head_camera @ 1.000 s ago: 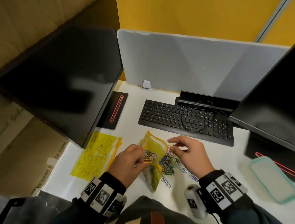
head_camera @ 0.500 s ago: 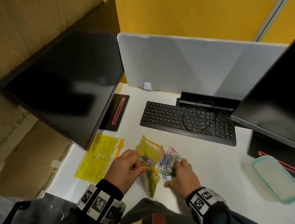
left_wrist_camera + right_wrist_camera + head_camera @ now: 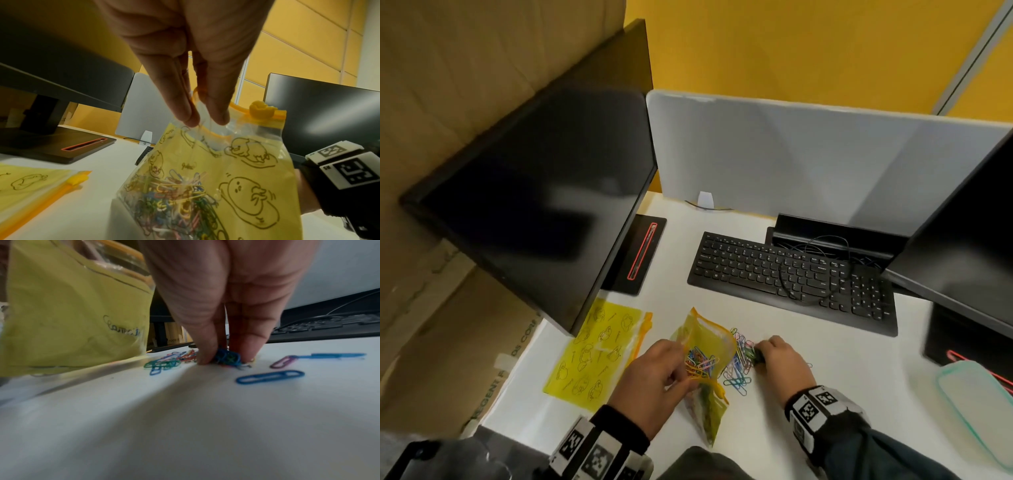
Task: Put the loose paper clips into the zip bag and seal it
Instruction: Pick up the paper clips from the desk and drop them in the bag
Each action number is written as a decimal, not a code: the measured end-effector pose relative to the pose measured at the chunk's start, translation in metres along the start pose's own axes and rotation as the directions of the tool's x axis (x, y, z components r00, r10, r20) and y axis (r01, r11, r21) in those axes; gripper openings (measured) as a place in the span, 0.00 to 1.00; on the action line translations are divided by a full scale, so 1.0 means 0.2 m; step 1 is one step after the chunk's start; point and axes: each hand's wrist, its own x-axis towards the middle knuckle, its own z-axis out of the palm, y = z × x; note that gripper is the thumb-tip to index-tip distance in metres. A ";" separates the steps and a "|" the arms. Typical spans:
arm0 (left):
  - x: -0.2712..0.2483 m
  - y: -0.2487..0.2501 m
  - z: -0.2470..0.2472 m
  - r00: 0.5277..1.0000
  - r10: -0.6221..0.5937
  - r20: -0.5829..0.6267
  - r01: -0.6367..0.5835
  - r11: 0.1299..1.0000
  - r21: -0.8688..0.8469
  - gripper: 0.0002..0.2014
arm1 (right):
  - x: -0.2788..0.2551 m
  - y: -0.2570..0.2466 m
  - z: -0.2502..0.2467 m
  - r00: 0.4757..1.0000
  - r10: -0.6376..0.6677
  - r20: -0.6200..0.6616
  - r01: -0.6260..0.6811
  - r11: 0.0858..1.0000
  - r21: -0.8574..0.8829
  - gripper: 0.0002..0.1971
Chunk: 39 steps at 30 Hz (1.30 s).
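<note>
A yellow cartoon-print zip bag [image 3: 705,346] stands on the white desk with its mouth open and several coloured clips inside. My left hand [image 3: 681,370] pinches the bag's rim [image 3: 218,138] near the orange slider [image 3: 261,110] and holds it up. Loose paper clips [image 3: 738,373] lie in a pile just right of the bag. My right hand [image 3: 760,354] is down on that pile, thumb and fingers pinching a small bunch of blue and green clips [image 3: 227,357]. A single blue clip [image 3: 269,376] lies on the desk nearby.
A second yellow zip bag [image 3: 599,353] lies flat at the left. A black keyboard [image 3: 791,277] with a cable on it sits behind the clips. Dark monitors stand at left [image 3: 534,205] and right [image 3: 962,240]. A teal-rimmed lid [image 3: 979,404] lies at the right edge.
My right hand has dropped from beside the bag's mouth onto the clip pile and its fingers have closed on a bunch. The left hand keeps holding the bag open.
</note>
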 end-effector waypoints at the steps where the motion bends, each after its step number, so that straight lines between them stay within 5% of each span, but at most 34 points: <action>1: 0.00 0.00 0.00 1.000 0.003 0.000 -0.003 1.000 -0.015 0.13 | 0.01 0.00 0.00 1.000 0.001 -0.002 -0.001 1.000 -0.011 0.13; 6: 0.01 -0.03 0.01 1.000 0.019 0.022 -0.019 1.000 -0.007 0.15 | 0.00 0.02 -0.02 0.998 0.057 -0.033 -0.055 0.998 0.039 0.10; 14: 0.00 -0.02 0.02 1.000 0.025 0.005 -0.025 0.999 -0.023 0.14 | -0.14 0.03 -0.17 0.966 0.240 -0.100 -0.164 0.859 0.484 0.04; 17: -0.01 -0.02 0.03 0.999 0.036 0.003 -0.036 0.999 -0.020 0.18 | -0.18 0.02 -0.24 0.971 0.232 -0.054 -0.134 0.718 0.683 0.08; 21: -0.01 0.00 0.03 1.000 0.026 -0.001 -0.026 1.000 -0.006 0.16 | -0.22 -0.11 -0.40 0.990 0.133 -0.036 -0.020 0.397 0.917 0.06; 24: 0.00 0.02 0.03 1.000 0.028 -0.002 -0.028 1.000 -0.002 0.16 | -0.21 -0.24 -0.48 0.997 -0.006 -0.080 0.078 0.318 0.945 0.11; 29: -0.01 0.03 0.02 0.998 0.052 -0.030 -0.052 0.999 -0.008 0.15 | -0.18 -0.34 -0.42 0.983 -0.155 -0.095 0.171 0.617 0.768 0.20; 32: -0.03 0.01 0.00 0.999 0.028 -0.036 -0.029 1.000 -0.004 0.15 | -0.14 -0.27 -0.38 0.989 -0.043 -0.144 0.141 0.600 0.788 0.19; 34: -0.04 -0.01 -0.01 0.999 0.017 -0.036 -0.018 1.000 -0.014 0.15 | -0.09 -0.20 -0.33 0.983 0.022 -0.182 0.120 0.673 0.730 0.17; 37: -0.08 -0.03 -0.02 0.999 -0.011 -0.038 0.010 0.999 -0.042 0.14 | 0.00 -0.17 -0.22 0.993 -0.060 -0.098 0.096 0.904 0.416 0.17; 39: -0.12 -0.06 -0.03 0.997 -0.048 -0.066 0.043 0.996 -0.076 0.13 | 0.09 -0.21 -0.13 0.973 -0.230 0.031 0.220 0.956 0.192 0.23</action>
